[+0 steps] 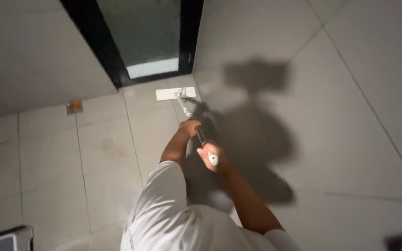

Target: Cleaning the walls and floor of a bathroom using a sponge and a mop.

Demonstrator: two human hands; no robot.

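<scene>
Mopping: both hands, left hand (190, 127) and right hand (211, 155), clamp the white flat-headed mop (176, 93), head at twelve o'clock by the black-framed door (140, 37); a pull back likely follows.

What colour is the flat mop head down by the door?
White: the flat mop head is a plain white rectangle on the grey floor tiles, seen in the head view.

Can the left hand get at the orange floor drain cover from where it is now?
Probably not as things stand. The left hand is wrapped around the mop handle, and the orange drain cover lies well off to the left by the wall. Bare tile lies between; nothing blocks it.
</scene>
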